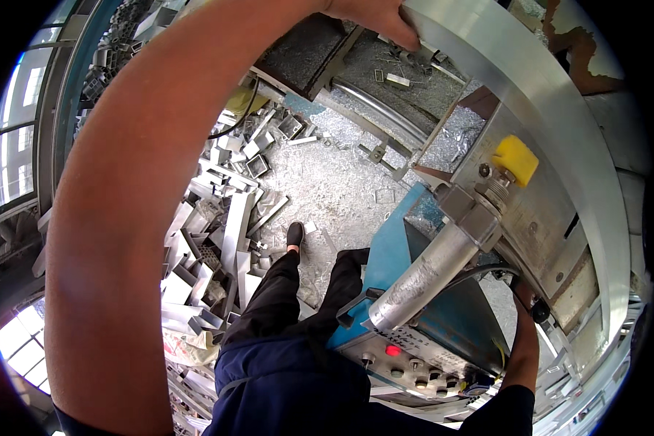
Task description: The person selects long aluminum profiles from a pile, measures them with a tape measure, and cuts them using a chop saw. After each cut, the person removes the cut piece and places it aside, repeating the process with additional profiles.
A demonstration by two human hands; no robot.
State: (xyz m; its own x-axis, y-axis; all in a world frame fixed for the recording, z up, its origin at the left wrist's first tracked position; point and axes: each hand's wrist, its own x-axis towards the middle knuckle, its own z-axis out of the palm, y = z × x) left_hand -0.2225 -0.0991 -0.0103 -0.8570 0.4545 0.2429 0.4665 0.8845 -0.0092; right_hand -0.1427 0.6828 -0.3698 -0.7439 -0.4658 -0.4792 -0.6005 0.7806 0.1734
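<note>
A long, wide silvery aluminium profile [552, 91] lies across the machine bed and looks curved through the lens. At the top edge my left hand [378, 18] grips its far end, thumb lowered beside the metal; the other fingers are out of the picture. My right hand [525, 296] is at the right, beside the machine bed and a black cable, its fingers mostly hidden. Between my arms stands a pneumatic clamp cylinder [436, 272] with a yellow pad [516, 158] at its tip, apart from my hands.
A blue machine housing [392, 243] carries a control panel [407, 363] with a lit red lamp and several knobs. Heaped aluminium offcuts [229, 225] lie left of my legs. Metal shavings cover the floor [341, 182]. A metal bar [385, 109] runs along the machine's far side.
</note>
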